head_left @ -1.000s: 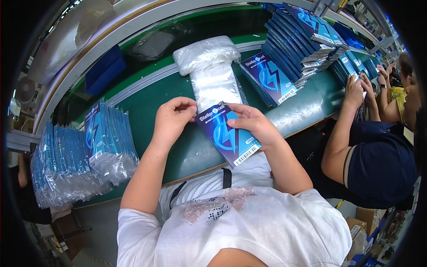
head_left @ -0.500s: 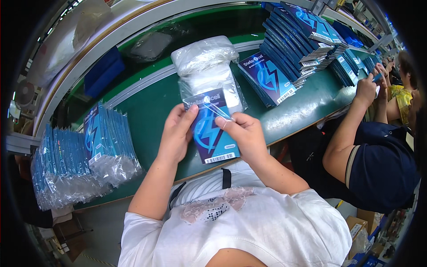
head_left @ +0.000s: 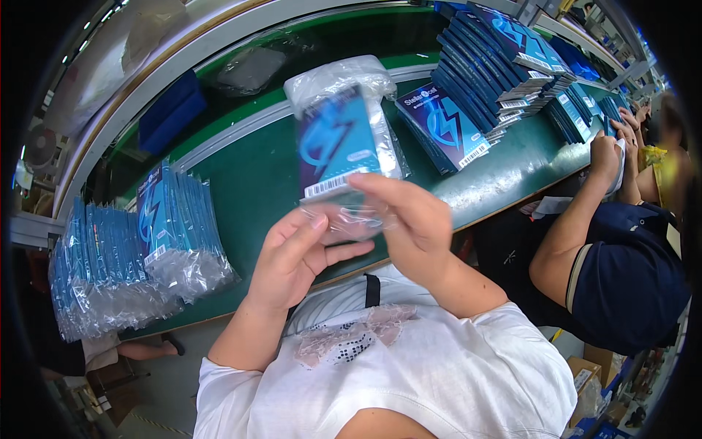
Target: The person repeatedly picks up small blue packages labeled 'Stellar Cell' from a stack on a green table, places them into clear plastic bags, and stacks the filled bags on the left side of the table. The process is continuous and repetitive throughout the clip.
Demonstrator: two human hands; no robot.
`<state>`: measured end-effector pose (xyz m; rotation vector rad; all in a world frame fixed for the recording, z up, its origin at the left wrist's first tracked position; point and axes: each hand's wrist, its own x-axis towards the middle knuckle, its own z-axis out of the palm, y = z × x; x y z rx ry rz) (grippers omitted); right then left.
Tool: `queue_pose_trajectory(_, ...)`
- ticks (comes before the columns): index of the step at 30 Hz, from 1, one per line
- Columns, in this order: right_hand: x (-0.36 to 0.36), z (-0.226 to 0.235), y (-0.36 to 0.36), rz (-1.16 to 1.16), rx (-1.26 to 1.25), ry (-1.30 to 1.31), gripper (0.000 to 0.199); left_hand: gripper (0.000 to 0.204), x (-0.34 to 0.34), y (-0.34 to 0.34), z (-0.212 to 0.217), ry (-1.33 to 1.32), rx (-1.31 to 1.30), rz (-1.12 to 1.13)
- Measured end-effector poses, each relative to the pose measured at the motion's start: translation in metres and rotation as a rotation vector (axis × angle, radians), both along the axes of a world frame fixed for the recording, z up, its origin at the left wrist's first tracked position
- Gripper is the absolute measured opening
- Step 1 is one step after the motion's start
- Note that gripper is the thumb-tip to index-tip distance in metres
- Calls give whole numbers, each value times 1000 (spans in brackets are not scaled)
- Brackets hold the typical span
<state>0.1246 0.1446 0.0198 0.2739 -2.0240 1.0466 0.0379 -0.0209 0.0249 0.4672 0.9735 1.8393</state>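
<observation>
A flat blue box (head_left: pixel 338 139) with a lightning-bolt picture sits inside a clear plastic bag, raised above the bench and a little blurred. The bag's loose clear end (head_left: pixel 355 219) hangs from the box's near edge. At the lower right corner, my right hand (head_left: pixel 413 223) grips the bagged box, its index finger along the barcode edge. My left hand (head_left: pixel 292 252) is palm up with fingers stretched out, some of them behind the loose plastic and its thumb at the plastic's left edge. Behind the box lies a stack of clear bags (head_left: pixel 344 77), partly hidden.
Bagged boxes (head_left: pixel 110 249) stand in rows at the left on the green bench (head_left: pixel 245 212). A low pile of unbagged boxes (head_left: pixel 442 128) lies at the right, before a tall stack (head_left: pixel 486 69). A co-worker's arm (head_left: pixel 574 234) reaches over the bench at the far right.
The box has moved away from me and up, over the bag stack. My left hand has come off the box's side, and my right hand has shifted to its near edge.
</observation>
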Motion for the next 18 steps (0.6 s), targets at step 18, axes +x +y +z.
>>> queue_pose_trajectory(18, -5, 1, -39, 695, -192, -312, 47, 68, -48, -70, 94, 954, -487, 839)
